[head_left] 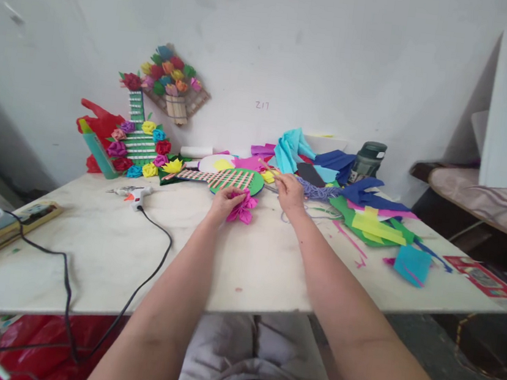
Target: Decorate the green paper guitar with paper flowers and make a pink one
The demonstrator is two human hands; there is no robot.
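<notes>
Pinched in my left hand is a bright pink paper flower, held just above the table. My right hand is closed on a thin wooden stick that points up and to the left. Behind the flower lies a green guitar-shaped craft piece with a lattice of thin sticks on it. A yellow paper flower sits by its narrow end. Beside my right hand is a heap of purple yarn.
A glue gun with a black cord lies left, near a power strip. Finished flower crafts and a teal bottle stand at the back left. Coloured paper scraps and a dark jar are on the right.
</notes>
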